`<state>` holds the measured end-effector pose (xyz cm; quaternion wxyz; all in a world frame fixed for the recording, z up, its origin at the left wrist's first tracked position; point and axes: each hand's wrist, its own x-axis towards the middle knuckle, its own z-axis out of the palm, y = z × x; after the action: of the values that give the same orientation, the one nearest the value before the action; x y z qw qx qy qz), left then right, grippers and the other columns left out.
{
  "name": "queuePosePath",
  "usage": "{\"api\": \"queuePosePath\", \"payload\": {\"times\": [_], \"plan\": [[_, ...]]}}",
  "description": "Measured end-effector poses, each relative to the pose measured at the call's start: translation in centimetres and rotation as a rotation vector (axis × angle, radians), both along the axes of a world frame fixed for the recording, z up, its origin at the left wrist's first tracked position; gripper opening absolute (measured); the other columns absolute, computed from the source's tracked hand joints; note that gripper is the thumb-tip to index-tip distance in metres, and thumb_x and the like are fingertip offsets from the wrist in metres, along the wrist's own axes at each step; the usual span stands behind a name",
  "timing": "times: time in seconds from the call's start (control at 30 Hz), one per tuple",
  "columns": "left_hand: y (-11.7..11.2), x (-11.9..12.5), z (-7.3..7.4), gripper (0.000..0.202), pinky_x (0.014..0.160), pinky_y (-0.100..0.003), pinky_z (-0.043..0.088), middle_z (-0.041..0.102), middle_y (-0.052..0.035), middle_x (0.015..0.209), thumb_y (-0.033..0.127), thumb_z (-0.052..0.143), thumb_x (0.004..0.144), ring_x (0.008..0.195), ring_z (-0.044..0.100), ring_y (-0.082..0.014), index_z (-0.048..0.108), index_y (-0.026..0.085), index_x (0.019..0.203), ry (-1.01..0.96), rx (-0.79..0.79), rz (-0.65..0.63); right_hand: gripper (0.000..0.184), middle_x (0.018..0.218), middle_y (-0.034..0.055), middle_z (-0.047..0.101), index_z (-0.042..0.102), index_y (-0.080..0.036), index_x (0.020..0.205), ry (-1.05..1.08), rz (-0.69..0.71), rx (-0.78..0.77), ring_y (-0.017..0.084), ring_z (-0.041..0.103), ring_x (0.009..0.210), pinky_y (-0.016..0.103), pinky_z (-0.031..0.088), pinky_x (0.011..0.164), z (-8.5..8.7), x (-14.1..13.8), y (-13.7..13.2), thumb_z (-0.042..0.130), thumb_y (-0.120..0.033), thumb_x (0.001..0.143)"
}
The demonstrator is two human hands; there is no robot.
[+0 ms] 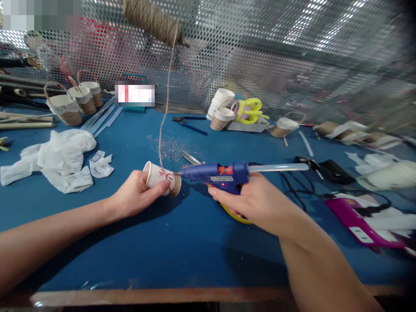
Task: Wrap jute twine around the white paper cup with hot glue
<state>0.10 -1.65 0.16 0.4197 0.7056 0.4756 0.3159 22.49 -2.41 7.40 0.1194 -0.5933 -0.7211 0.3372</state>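
My left hand (139, 193) is wrapped round a white paper cup (153, 175) lying on its side, its mouth toward the left. Brown twine (176, 185) covers the bottom end of the cup. From there a strand runs up to a large twine spool (152, 21) overhead. In my right hand (247, 195) is a blue hot glue gun (211, 173) with a clear glue stick (279, 167) poking out of its back. The nozzle sits at the twine-covered end of the cup; whether it touches I cannot tell. A small red light shows on the gun.
White lace (65, 160) lies at left, below several twine-wrapped cup baskets (66, 112). Blue-handled pliers (191, 125) and scissors (191, 158) lie mid-table. White cups (221, 102) stand at the back. A purple power strip (360, 223) and black cables are at right, before a perforated metal screen.
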Motion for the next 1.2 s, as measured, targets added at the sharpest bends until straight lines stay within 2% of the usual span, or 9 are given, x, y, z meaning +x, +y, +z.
{"api": "queuePosePath", "payload": {"times": [0.1, 0.3, 0.57, 0.77, 1.0, 1.2], "plan": [[0.03, -0.08, -0.13, 0.034, 0.046, -0.019, 0.04, 0.054, 0.0009, 0.054, 0.038, 0.046, 0.079, 0.048, 0.047, -0.0098, 0.061, 0.01, 0.066, 0.004, -0.003, 0.015, 0.017, 0.054, -0.0023, 0.053, 0.053, -0.022, 0.07, 0.034, 0.009, -0.019, 0.013, 0.047, 0.049, 0.025, 0.04, 0.048, 0.0, 0.01, -0.01, 0.052, -0.039, 0.073], [0.04, 0.01, -0.08, 0.032, 0.047, -0.019, 0.041, 0.056, 0.0002, 0.057, 0.036, 0.046, 0.079, 0.05, 0.049, -0.0102, 0.062, 0.01, 0.068, -0.02, 0.009, 0.011, 0.026, 0.047, -0.0022, 0.049, 0.047, -0.021, 0.06, -0.013, -0.033, -0.047, 0.013, 0.046, 0.044, 0.026, 0.037, 0.045, -0.19, 0.01, 0.25, 0.053, -0.043, 0.072], [0.09, -0.09, -0.28, 0.033, 0.047, -0.019, 0.042, 0.059, -0.0006, 0.058, 0.036, 0.046, 0.079, 0.051, 0.051, -0.0109, 0.064, 0.009, 0.071, -0.01, 0.016, -0.004, 0.018, 0.059, -0.0013, 0.052, 0.052, -0.023, 0.069, 0.06, -0.003, -0.079, 0.013, 0.044, 0.05, 0.026, 0.038, 0.049, -0.32, 0.45, 0.17, 0.053, -0.04, 0.073], [-0.01, -0.07, 0.01, 0.032, 0.046, -0.019, 0.041, 0.06, -0.0014, 0.058, 0.034, 0.047, 0.079, 0.053, 0.053, -0.0119, 0.064, 0.009, 0.073, -0.005, 0.006, 0.002, 0.017, 0.061, -0.0011, 0.05, 0.053, -0.023, 0.072, 0.041, 0.046, -0.025, 0.013, 0.042, 0.054, 0.026, 0.037, 0.049, -0.2, 0.47, 0.0, 0.051, -0.039, 0.075], [0.01, -0.05, -0.01, 0.032, 0.049, -0.019, 0.044, 0.064, -0.0022, 0.062, 0.035, 0.047, 0.079, 0.057, 0.057, -0.0139, 0.065, 0.009, 0.073, -0.006, -0.012, 0.006, 0.02, 0.055, -0.0035, 0.043, 0.048, -0.022, 0.064, 0.023, 0.081, 0.054, 0.012, 0.037, 0.05, 0.024, 0.036, 0.047, -0.09, 0.43, -0.07, 0.051, -0.039, 0.075], [-0.03, -0.02, 0.15, 0.032, 0.061, -0.022, 0.049, 0.069, -0.0044, 0.074, 0.035, 0.047, 0.08, 0.067, 0.062, -0.0169, 0.067, 0.01, 0.078, -0.027, -0.043, -0.002, 0.018, 0.045, -0.0062, 0.036, 0.048, -0.022, 0.065, 0.05, 0.126, 0.092, 0.01, 0.032, 0.042, 0.024, 0.033, 0.044, -0.17, 0.49, -0.16, 0.051, -0.034, 0.077]]}}
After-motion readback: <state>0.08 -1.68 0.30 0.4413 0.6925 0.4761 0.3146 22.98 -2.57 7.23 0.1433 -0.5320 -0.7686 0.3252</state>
